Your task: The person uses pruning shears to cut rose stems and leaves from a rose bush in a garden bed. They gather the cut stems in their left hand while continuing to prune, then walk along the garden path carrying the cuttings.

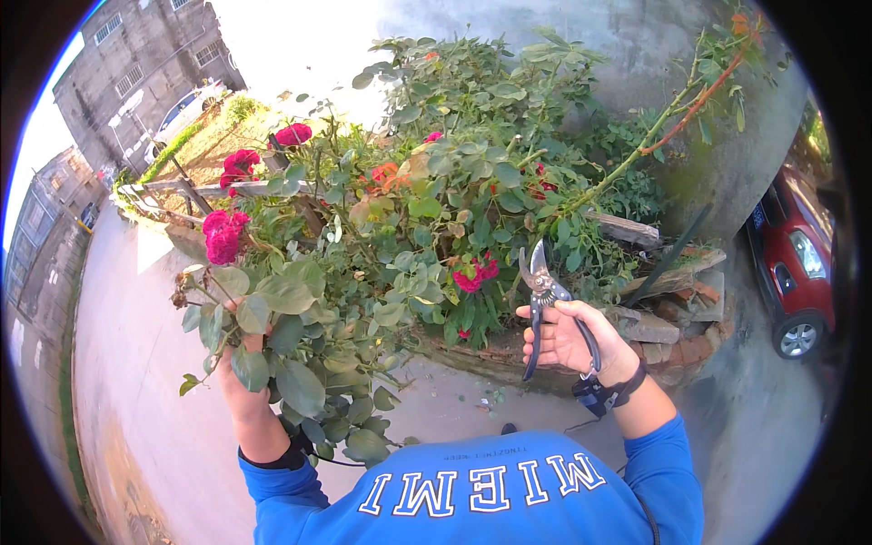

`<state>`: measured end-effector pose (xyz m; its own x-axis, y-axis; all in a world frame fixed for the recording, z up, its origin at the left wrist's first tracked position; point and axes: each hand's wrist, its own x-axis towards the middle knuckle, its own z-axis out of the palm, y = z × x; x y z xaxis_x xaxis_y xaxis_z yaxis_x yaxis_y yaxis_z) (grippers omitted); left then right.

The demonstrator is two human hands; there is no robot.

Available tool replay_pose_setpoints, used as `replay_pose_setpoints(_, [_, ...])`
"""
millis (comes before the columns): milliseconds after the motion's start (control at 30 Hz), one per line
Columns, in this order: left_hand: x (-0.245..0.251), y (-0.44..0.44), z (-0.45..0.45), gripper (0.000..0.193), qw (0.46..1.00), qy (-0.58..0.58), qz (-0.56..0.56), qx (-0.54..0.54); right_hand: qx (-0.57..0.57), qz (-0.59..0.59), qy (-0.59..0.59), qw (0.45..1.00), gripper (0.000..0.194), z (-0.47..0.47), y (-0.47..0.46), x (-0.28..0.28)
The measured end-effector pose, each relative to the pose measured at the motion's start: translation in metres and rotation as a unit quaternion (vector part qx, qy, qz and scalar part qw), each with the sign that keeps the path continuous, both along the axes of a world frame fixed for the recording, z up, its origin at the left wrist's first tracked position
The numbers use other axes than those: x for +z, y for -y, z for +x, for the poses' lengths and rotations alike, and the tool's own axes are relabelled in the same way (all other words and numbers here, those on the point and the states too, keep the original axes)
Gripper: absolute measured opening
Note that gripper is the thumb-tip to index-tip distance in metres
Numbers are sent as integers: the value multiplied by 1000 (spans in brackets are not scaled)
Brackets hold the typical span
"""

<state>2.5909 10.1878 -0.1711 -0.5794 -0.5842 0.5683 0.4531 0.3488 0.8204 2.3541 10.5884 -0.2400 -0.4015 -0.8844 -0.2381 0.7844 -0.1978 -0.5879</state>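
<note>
My right hand (575, 337) holds a pair of bypass pruning shears (541, 289) by the dark handles, with the blades apart and pointing up toward the rose bush (449, 204). Some of its fingers lie open behind the handles. My left hand (251, 334) is raised among leafy rose stems (289, 340) and grips them; broad leaves cover most of its fingers. Withered flower heads (182, 289) stick out on thin stalks beside that hand. A magenta rose bloom (225, 235) stands just above it, and another rose bloom (475, 272) hangs low, left of the shears.
A curved brick border (490, 364) edges the bed, with stacked bricks and wood pieces (671, 300) at its right end. One long thorny cane (661, 136) arches up and right along the wall (688, 184). A red car (797, 259) stands at right. A wooden fence (194, 194) runs left.
</note>
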Motion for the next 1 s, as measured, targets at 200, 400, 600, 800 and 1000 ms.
replay_pose_setpoints(200, [5, 92, 64, 29, 999, 9, -10, 42, -13, -21, 62, 998, 56, 41, 115, -7])
replay_pose_setpoints(400, [7, 170, 84, 30, 998, 35, -21, 39, -24, -3, 106, 994, 54, 79, 187, -5])
replay_pose_setpoints(600, [-11, 225, 76, 30, 995, 12, 19, 101, -32, -35, 107, 993, 52, 76, 244, 1])
replay_pose_setpoints(800, [-5, 249, 71, 30, 997, 8, 3, 71, -162, -8, 47, 986, 46, 44, 310, -8])
replay_pose_setpoints(1000, [6, 271, 66, 29, 994, 32, 40, 99, -238, 24, 104, 965, 42, 17, 345, -23])
